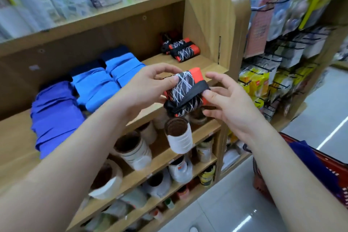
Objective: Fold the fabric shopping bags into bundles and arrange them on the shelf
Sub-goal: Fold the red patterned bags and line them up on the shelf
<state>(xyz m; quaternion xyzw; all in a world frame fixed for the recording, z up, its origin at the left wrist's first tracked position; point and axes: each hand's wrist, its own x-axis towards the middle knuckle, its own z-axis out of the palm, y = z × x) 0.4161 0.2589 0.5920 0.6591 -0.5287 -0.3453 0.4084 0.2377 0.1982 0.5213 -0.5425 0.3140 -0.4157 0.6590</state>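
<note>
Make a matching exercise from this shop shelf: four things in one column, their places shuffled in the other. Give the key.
Things
1. patterned bundle
2. light blue bundles
3. red basket
4. tape rolls

Places
A. on the lower shelves
B. held between the left hand and the right hand
C. at the lower right of the picture, over the floor
D. in rows on the main shelf board, left of the hands

Pairs: 1-B, 2-D, 3-C, 4-A

Bright even shop light; glare streaks on floor [320, 137]; edges blurred, wide-angle bowing
</note>
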